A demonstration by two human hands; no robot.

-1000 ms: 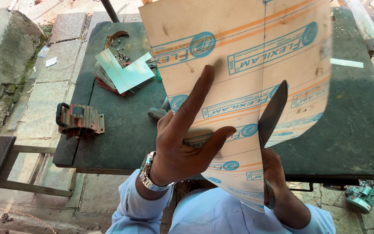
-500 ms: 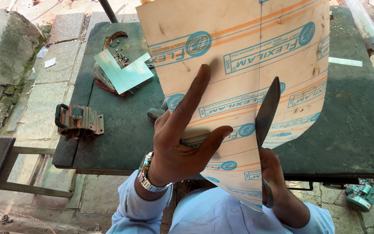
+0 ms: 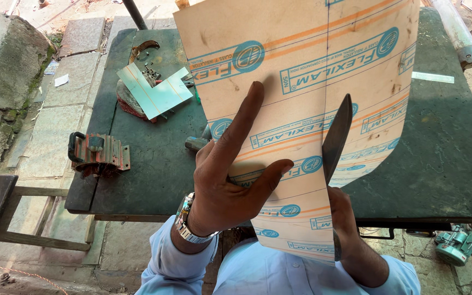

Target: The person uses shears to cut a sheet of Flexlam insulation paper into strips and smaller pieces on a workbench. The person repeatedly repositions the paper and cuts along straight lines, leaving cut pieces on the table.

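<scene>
- Your left hand pinches the printed insulation sheet between thumb and curled fingers, with the forefinger laid straight up its face; your right hand is closed round the handles of the shears, though most of that grip sits behind the sheet, so you cannot tell how tightly.
- The sheet is held up in the air in front of you, above the near edge of the dark green table; it touches nothing but your hands and the blade.
- Its long axis runs from your lap up and away towards the far side of the table; the broad end points away from you and the narrow end hangs by your chest; the face bows rather than lying flat.
- The blade points upward and slightly right, its long axis close to the drawn line on the sheet.
- The likely trouble, judged from here: your left thumb lies near the blade, so a slip could nick it.
- The sheet is unsupported and curved; it may flex and pull the cut off the line.
- A small cut-off piece and a red ribbed metal part lie on the table, well apart from your hands.
</scene>
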